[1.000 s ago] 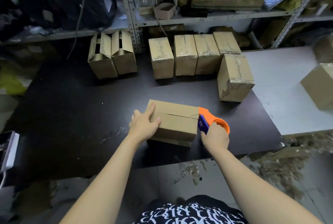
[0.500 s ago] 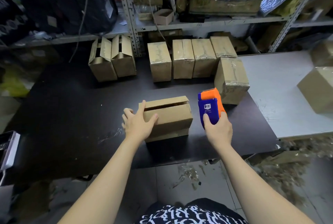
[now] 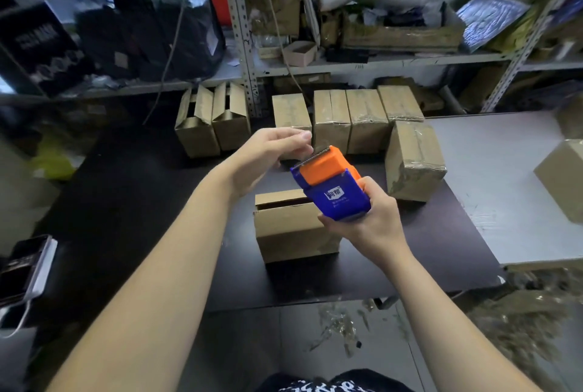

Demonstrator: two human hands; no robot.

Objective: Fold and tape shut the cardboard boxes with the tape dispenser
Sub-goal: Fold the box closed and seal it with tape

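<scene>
A small cardboard box stands on the black table, its top flaps folded down with a narrow gap along the seam. My right hand grips the blue and orange tape dispenser and holds it in the air above the box's right end, toothed edge pointing away from me. My left hand is raised beside that toothed edge, fingers and thumb loosely curved with their tips close to the blade. No tape shows between them.
Several taped boxes line the back of the table, with one more in front. Two boxes with open flaps stand back left. A white table with another box adjoins on the right. A phone lies far left.
My right hand lifted the dispenser from the box's right end up into the air. My left hand left the box's left end and rose to the dispenser's blade.
</scene>
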